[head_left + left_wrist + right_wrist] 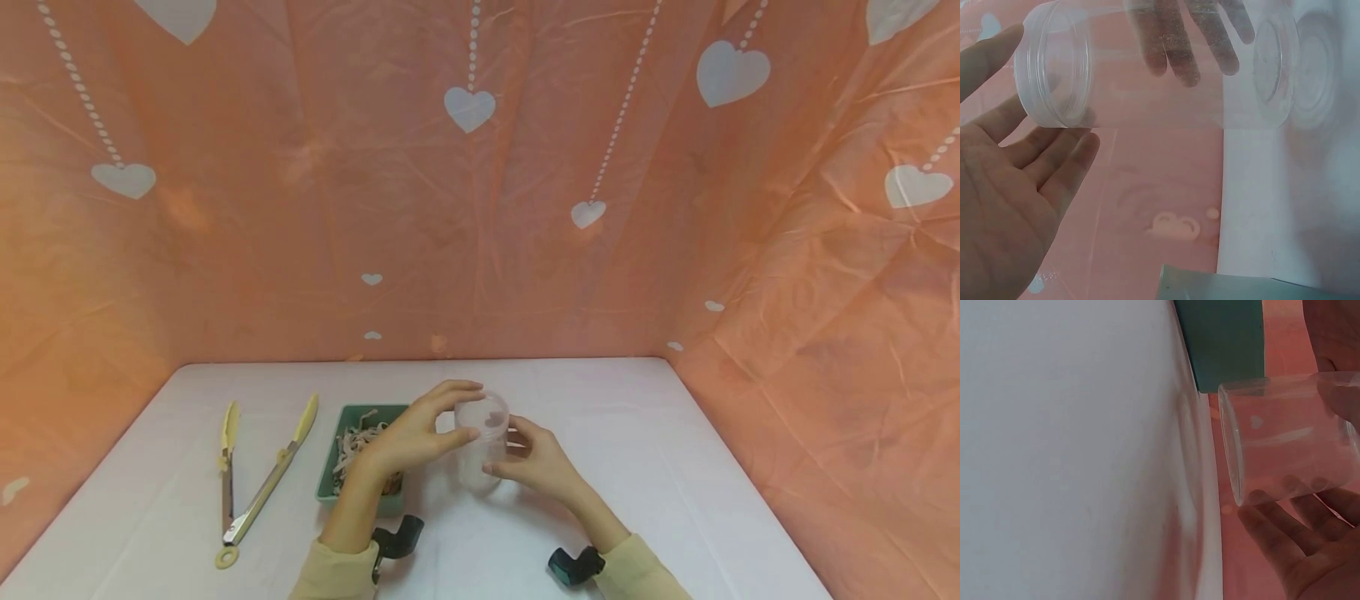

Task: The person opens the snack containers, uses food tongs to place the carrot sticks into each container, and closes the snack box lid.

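A clear plastic jar (474,467) with a clear screw lid (1054,62) is between both hands, upright in the head view. Around the lid end, the thumb and fingers of my left hand (412,437) grip from the left. My right hand (542,462) holds the jar's body from the right, its fingers behind and its thumb in front. In the right wrist view the jar's base sits slightly off the white tabletop. Nothing can be made out inside the jar.
Left of the jar, partly behind my left forearm, stands a green tray (392,505) with shredded paper strips (352,446). Farther left, yellow-tipped tongs (258,502) lie spread on the white table (637,500). Orange heart-patterned cloth (375,208) encloses the table's back and sides.
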`<state>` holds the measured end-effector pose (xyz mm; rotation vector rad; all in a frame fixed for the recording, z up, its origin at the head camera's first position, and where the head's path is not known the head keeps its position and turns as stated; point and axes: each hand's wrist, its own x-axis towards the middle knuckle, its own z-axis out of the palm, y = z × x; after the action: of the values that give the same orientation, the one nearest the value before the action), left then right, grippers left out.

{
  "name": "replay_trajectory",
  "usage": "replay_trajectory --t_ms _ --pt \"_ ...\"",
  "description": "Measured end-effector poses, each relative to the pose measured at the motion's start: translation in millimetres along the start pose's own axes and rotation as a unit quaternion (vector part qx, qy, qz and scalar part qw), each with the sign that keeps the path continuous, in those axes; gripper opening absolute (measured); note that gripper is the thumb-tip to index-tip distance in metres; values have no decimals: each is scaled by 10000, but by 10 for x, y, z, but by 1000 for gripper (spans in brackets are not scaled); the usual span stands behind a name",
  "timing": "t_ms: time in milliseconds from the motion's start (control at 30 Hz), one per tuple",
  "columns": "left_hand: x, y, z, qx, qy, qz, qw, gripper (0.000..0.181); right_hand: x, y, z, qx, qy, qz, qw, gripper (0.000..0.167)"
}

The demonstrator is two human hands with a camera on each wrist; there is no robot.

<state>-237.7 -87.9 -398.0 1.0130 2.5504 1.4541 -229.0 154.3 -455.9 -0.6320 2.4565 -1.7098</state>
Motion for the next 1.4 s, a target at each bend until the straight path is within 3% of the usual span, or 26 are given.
replay_trajectory --t_ms 333,800,967,1167,1400 --pt "11 22 43 42 367 -246 9990 52 -4 7 3 -10 -6 -13 10000 73" --pt "33 73 83 83 566 -395 9976 50 -6 -4 8 60 -98 -74 9999 71" --pt "24 59 71 92 422 -386 9983 59 -5 1 9 11 -29 -73 10000 71" --pt "-6 20 -1 59 31 104 9999 56 1 15 1 -4 -25 -64 10000 72" --pt "-17 11 -19 24 -135 45 9999 56 -2 16 -4 14 -61 -91 9999 72"
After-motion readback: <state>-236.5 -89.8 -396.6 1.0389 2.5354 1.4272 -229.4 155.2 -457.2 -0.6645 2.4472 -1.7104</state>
